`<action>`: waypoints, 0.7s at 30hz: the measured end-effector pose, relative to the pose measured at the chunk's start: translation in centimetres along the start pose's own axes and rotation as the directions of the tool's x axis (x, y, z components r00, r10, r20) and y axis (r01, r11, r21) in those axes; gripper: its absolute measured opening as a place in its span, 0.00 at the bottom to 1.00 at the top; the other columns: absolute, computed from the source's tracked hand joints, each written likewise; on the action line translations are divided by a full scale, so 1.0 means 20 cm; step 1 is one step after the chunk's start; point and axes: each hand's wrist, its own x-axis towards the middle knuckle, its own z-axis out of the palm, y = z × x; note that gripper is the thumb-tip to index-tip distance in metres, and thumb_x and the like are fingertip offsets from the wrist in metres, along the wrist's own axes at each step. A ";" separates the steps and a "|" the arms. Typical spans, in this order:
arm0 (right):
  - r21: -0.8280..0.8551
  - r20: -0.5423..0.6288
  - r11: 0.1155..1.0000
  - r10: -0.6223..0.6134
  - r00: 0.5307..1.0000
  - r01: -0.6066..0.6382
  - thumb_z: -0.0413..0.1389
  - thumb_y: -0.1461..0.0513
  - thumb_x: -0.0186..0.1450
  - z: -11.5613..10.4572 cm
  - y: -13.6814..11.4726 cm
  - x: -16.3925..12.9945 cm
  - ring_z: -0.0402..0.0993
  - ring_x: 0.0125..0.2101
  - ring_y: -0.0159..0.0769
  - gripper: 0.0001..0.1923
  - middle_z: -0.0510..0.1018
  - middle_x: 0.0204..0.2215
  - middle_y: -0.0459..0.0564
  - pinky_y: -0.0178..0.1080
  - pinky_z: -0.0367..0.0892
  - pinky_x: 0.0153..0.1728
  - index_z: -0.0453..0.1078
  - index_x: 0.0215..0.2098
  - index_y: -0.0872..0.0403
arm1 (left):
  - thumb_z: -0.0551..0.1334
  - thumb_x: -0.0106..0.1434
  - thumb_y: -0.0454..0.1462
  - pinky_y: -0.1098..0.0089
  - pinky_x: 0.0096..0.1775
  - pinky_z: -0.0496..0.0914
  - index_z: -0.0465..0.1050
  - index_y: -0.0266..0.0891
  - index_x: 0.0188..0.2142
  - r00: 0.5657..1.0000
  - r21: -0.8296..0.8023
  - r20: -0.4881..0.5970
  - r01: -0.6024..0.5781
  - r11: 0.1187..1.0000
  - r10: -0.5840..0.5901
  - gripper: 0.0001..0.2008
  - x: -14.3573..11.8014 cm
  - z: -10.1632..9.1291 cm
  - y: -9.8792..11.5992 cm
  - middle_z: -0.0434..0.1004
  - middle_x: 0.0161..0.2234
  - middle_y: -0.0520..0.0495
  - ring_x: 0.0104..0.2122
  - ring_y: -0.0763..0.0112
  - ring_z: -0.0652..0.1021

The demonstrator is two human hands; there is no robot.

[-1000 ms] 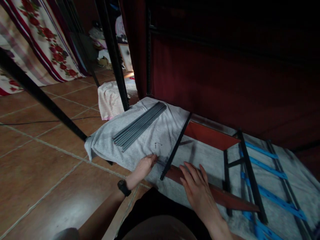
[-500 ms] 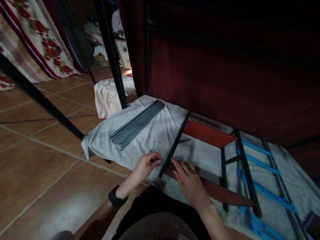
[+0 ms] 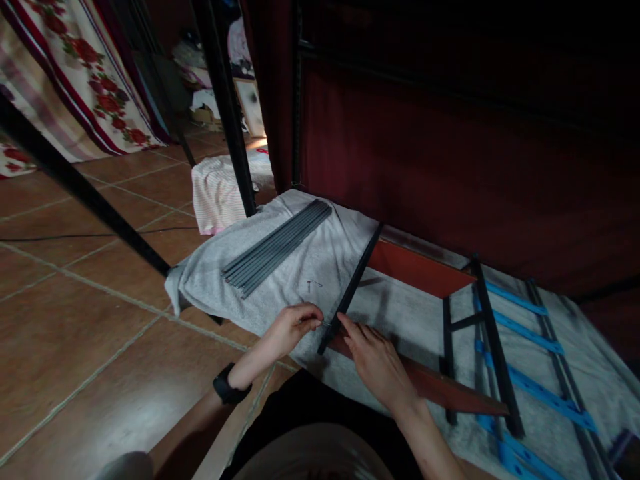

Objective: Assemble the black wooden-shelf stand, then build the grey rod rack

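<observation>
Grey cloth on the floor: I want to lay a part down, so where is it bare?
Bare grey cloth lies between the bundle of grey rods and its left edge, and inside the frame between the black bar and the red boards. It is crowded at the hands and the blue strips.

A long thin black metal bar (image 3: 350,291) lies slanted across grey cloth, its near end resting on a flat reddish-brown wooden board (image 3: 430,387).

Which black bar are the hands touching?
The slanted black bar on the grey cloth; both hands meet at its near end. The other black bars lie further right.
</observation>
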 end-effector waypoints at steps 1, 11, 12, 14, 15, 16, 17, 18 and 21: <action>0.010 0.007 1.000 0.001 1.000 -0.001 0.42 0.69 0.70 0.00 0.00 0.00 0.77 0.46 0.40 0.29 0.79 0.48 0.52 0.43 0.73 0.47 0.52 0.69 0.48 | 0.59 0.63 0.37 0.73 0.33 0.65 0.75 0.39 0.32 1.000 -0.012 0.004 -0.004 1.000 0.004 0.07 0.00 0.00 0.00 0.73 0.27 0.52 0.29 0.71 0.73; 0.086 0.033 0.996 -0.011 0.999 0.008 0.42 0.64 0.73 0.01 0.04 0.01 0.77 0.49 0.40 0.27 0.79 0.50 0.53 0.45 0.74 0.48 0.52 0.69 0.48 | 0.60 0.65 0.38 0.72 0.36 0.67 0.76 0.40 0.35 0.998 -0.040 -0.027 -0.054 0.998 0.053 0.07 -0.01 0.00 0.00 0.77 0.31 0.49 0.33 0.69 0.76; 0.091 0.025 0.996 -0.011 1.000 0.009 0.43 0.64 0.73 0.02 0.04 0.01 0.77 0.48 0.40 0.26 0.79 0.50 0.53 0.45 0.74 0.48 0.53 0.69 0.48 | 0.59 0.66 0.38 0.72 0.37 0.68 0.76 0.40 0.35 0.998 -0.036 -0.029 -0.063 0.997 0.062 0.08 -0.01 0.00 -0.01 0.77 0.32 0.49 0.34 0.69 0.76; 0.100 0.016 0.995 -0.010 1.000 0.008 0.43 0.63 0.73 0.02 0.05 0.00 0.77 0.48 0.40 0.26 0.79 0.49 0.52 0.45 0.75 0.48 0.53 0.69 0.47 | 0.59 0.66 0.38 0.72 0.38 0.68 0.76 0.40 0.36 0.996 -0.036 -0.030 -0.084 0.996 0.083 0.08 0.00 0.00 -0.01 0.78 0.33 0.48 0.35 0.69 0.76; 0.107 0.019 0.994 -0.009 1.000 0.007 0.43 0.63 0.73 0.02 0.05 0.00 0.78 0.47 0.40 0.26 0.79 0.49 0.52 0.44 0.75 0.47 0.52 0.69 0.47 | 0.59 0.67 0.37 0.72 0.38 0.68 0.76 0.40 0.36 0.995 -0.042 -0.031 -0.094 0.995 0.093 0.08 0.00 0.00 -0.01 0.78 0.33 0.48 0.35 0.69 0.77; 0.116 0.027 0.993 -0.008 1.000 0.005 0.43 0.63 0.73 0.02 0.05 -0.01 0.78 0.47 0.39 0.27 0.79 0.49 0.52 0.44 0.75 0.47 0.52 0.69 0.46 | 0.59 0.67 0.37 0.72 0.38 0.68 0.76 0.39 0.36 0.994 -0.052 -0.031 -0.103 0.993 0.101 0.08 0.00 0.01 -0.01 0.78 0.33 0.48 0.35 0.69 0.77; 0.125 0.039 0.992 -0.005 0.999 0.000 0.43 0.63 0.73 0.01 0.05 -0.01 0.78 0.47 0.39 0.27 0.79 0.49 0.52 0.44 0.75 0.48 0.51 0.70 0.46 | 0.59 0.67 0.36 0.73 0.38 0.68 0.76 0.39 0.36 0.994 -0.062 -0.031 -0.109 0.992 0.107 0.08 0.00 0.01 -0.01 0.78 0.34 0.48 0.35 0.69 0.77; 0.134 0.051 0.991 -0.002 0.999 -0.005 0.43 0.63 0.73 0.01 0.05 -0.01 0.77 0.48 0.39 0.27 0.78 0.50 0.52 0.44 0.75 0.48 0.50 0.70 0.46 | 0.58 0.67 0.36 0.73 0.38 0.68 0.76 0.39 0.36 0.993 -0.070 -0.030 -0.115 0.991 0.113 0.08 0.00 0.01 -0.01 0.78 0.34 0.48 0.35 0.69 0.77; 0.141 0.071 0.990 0.009 0.997 -0.019 0.43 0.63 0.73 0.01 0.06 -0.01 0.76 0.50 0.39 0.27 0.77 0.53 0.52 0.45 0.74 0.51 0.51 0.70 0.45 | 0.58 0.68 0.36 0.73 0.38 0.68 0.76 0.39 0.37 0.991 -0.079 -0.022 -0.137 0.987 0.135 0.08 0.00 0.01 0.00 0.77 0.34 0.48 0.35 0.70 0.77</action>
